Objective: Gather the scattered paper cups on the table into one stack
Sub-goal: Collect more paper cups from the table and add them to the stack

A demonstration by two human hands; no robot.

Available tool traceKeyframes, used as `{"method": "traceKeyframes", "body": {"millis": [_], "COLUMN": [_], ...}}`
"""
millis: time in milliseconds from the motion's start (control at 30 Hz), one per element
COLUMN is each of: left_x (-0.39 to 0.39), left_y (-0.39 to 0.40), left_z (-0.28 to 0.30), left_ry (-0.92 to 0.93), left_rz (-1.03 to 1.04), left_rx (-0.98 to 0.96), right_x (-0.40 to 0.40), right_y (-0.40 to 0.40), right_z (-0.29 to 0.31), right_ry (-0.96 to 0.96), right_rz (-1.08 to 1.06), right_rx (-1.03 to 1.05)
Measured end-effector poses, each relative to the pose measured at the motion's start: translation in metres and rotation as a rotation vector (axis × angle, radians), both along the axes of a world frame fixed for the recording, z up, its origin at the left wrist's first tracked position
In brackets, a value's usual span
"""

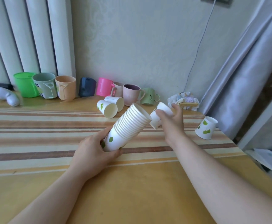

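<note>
My left hand (93, 151) grips the bottom of a tilted stack of white paper cups with green leaves (128, 126), its open mouth pointing up and to the right. Just right of that mouth, my right hand (172, 122) holds a single paper cup (160, 114), almost touching the stack's rim. Two loose cups lie on their sides behind the stack, one nearer (107, 109) and one farther back (115, 101). Another cup (206, 127) stands upside down, tilted, near the table's right edge.
A row of coloured mugs stands along the wall, from a green one (24, 84) to a pale green "SMILE" mug (149, 96). Crumpled paper and a wooden piece (184, 101) sit at the back right. A curtain (245, 75) hangs on the right. The striped tablecloth (35, 135) covers the table.
</note>
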State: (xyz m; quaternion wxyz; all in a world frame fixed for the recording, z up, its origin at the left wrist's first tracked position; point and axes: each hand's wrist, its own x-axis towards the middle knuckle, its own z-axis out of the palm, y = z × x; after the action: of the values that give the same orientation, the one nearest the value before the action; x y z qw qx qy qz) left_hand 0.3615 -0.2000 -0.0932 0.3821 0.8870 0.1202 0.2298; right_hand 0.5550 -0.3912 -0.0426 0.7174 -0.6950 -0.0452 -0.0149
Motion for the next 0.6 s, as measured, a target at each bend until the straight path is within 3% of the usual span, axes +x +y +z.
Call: {"method": "traceKeyframes", "body": {"millis": [100,167,267,400,600], "left_x": [-0.001,-0.003,-0.004,-0.005,-0.004], "left_y": [-0.001,-0.002,-0.002,-0.002,-0.002], "left_z": [0.002,0.002,0.003,0.004,0.001], "left_ry": [0.001,-0.001,0.008,0.005,-0.012], "left_rz": [0.006,0.008,0.011,-0.002,-0.029], "left_rx": [0.006,0.008,0.018,0.027,-0.008], "right_x": [-0.012,-0.027,-0.052,-0.071,-0.087], "right_y": [-0.015,-0.017,-0.013,-0.005,0.015], "right_z": [0.035,0.051,0.058,0.038,-0.015], "right_ry": [0.101,0.105,0.010,-0.152,-0.003], "right_rz": [0.002,0.128,0.290,0.354,0.585], "right_rx": [0.439,0.539,0.337,0.052,-0.094]}}
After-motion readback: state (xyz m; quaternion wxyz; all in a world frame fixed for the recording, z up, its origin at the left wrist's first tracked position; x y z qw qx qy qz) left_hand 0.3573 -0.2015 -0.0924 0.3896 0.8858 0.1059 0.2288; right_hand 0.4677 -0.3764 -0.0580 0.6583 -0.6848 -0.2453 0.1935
